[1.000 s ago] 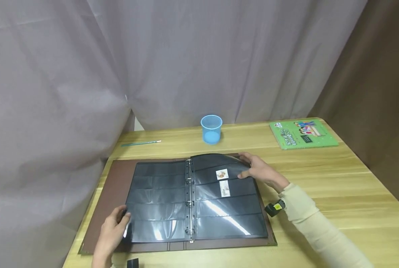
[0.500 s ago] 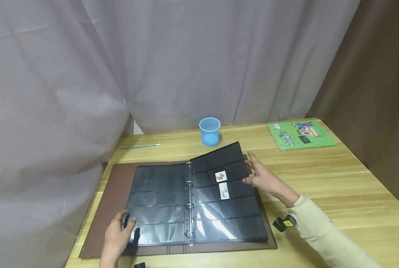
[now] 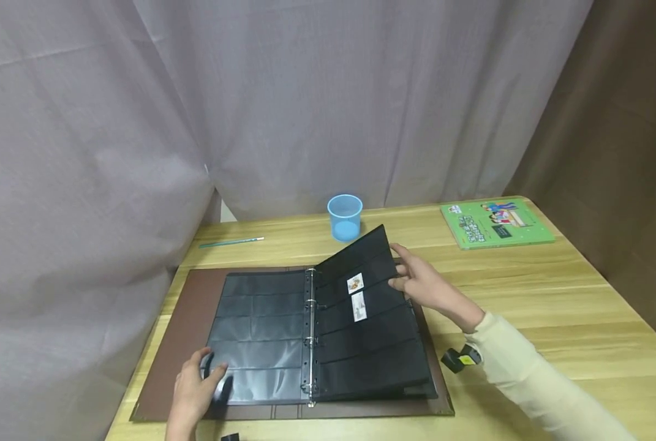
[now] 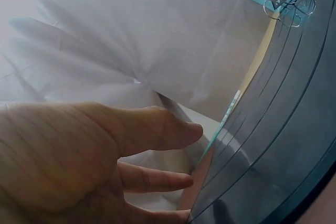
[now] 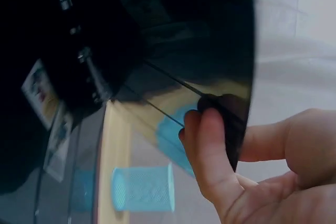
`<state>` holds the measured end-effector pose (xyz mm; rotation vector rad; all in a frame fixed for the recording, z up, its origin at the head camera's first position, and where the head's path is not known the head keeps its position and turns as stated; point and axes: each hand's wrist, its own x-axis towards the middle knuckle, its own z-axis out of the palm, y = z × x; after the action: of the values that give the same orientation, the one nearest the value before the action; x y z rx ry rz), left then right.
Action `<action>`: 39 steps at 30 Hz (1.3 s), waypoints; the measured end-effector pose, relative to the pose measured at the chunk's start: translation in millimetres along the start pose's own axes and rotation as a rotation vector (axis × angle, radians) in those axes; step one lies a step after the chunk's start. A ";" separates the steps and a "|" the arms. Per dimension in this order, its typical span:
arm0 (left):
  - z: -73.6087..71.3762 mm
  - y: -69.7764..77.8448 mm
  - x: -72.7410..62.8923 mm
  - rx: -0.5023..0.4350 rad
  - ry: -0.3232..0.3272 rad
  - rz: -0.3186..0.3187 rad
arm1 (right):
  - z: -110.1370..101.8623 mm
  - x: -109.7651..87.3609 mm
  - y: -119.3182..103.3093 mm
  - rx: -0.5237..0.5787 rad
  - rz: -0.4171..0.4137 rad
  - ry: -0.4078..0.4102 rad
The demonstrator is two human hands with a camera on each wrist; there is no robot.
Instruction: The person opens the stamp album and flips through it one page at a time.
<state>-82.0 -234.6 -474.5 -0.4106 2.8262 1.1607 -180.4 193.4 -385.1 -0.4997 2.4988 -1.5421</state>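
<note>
An open stamp album [image 3: 162, 343] with a brown cover and metal rings [image 3: 310, 340] lies on the table. My right hand [image 3: 429, 285] pinches the outer edge of a black pocket page [image 3: 369, 361], which tilts up from the right side. Two small stamps [image 3: 359, 306] sit in that page's pockets. In the right wrist view the fingers [image 5: 212, 156] lie on one face of the page and the thumb is on the other side. My left hand [image 3: 192, 386] rests at the outer edge of the left page [image 3: 264, 327], fingers loosely spread, thumb over the page.
A blue mesh cup [image 3: 345, 217] stands behind the album. A green pencil [image 3: 231, 242] lies at the back left, and a green book [image 3: 495, 222] at the back right. A grey curtain [image 3: 305, 104] hangs along the table's rear edge.
The right page, lying nearly flat a second ago, has been lifted and now leans toward the left with my right hand at its edge. My left hand has shifted slightly right.
</note>
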 end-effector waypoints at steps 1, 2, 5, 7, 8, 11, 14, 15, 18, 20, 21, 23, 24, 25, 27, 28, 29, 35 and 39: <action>-0.2 -0.3 0.2 0.001 -0.001 -0.002 | 0.3 2.0 -3.6 0.012 0.004 0.002; -0.2 -0.5 0.6 -0.001 -0.004 -0.007 | 0.8 3.8 -7.2 0.017 0.011 0.004; 0.1 -1.6 1.6 -0.008 -0.018 -0.028 | 2.8 9.0 -18.0 0.029 0.024 0.000; 0.6 -2.1 2.1 -0.018 -0.031 -0.056 | 4.1 12.6 -24.9 0.035 0.020 0.001; 0.9 -2.4 2.2 -0.023 -0.037 -0.070 | 4.7 14.4 -28.5 0.039 0.013 0.001; 1.5 -3.9 1.3 -0.029 -0.038 -0.093 | 5.8 20.9 -38.2 0.069 -0.019 0.001; 2.0 -5.1 -0.1 -0.029 -0.021 -0.082 | 6.9 26.9 -47.9 0.083 -0.035 -0.001; 2.0 -5.3 -0.8 -0.028 -0.011 -0.072 | 7.9 29.0 -50.8 0.086 -0.036 -0.009; 1.9 -5.7 -2.5 -0.021 0.017 -0.041 | 12.6 34.5 -60.5 0.095 -0.036 -0.015; 1.5 -5.5 -3.9 -0.018 0.034 -0.029 | 17.6 38.4 -67.0 0.091 -0.048 -0.019; 1.1 -5.1 -4.4 -0.019 0.035 -0.032 | 20.2 40.2 -70.1 0.095 -0.051 -0.022; -0.5 -2.9 -5.7 -0.027 0.032 -0.045 | 25.1 43.7 -76.1 0.094 -0.054 -0.022; -2.0 -0.4 -6.2 -0.034 0.029 -0.060 | 27.4 45.3 -79.1 0.090 -0.052 -0.026; -4.1 3.3 -6.9 -0.038 0.025 -0.073 | 29.6 46.8 -81.8 0.091 -0.046 -0.028; -9.6 13.6 -8.2 -0.045 0.010 -0.089 | 33.4 49.9 -86.8 0.096 -0.021 -0.030; -12.8 20.4 -9.0 -0.046 0.009 -0.084 | 35.1 51.4 -89.2 0.099 -0.012 -0.032; -16.3 27.9 -10.1 -0.049 0.006 -0.070 | 36.7 52.9 -91.3 0.101 -0.001 -0.033; -26.6 83.1 -20.0 -0.159 -0.005 0.197 | 44.4 59.4 -100.9 0.135 0.059 -0.036; -22.6 118.2 -20.9 -0.279 -0.036 0.389 | 48.8 63.5 -105.5 0.172 0.092 -0.060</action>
<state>-92.4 -165.2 -374.5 0.1619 2.7943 1.6186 -203.8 86.1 -311.1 -0.3934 2.2849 -1.6612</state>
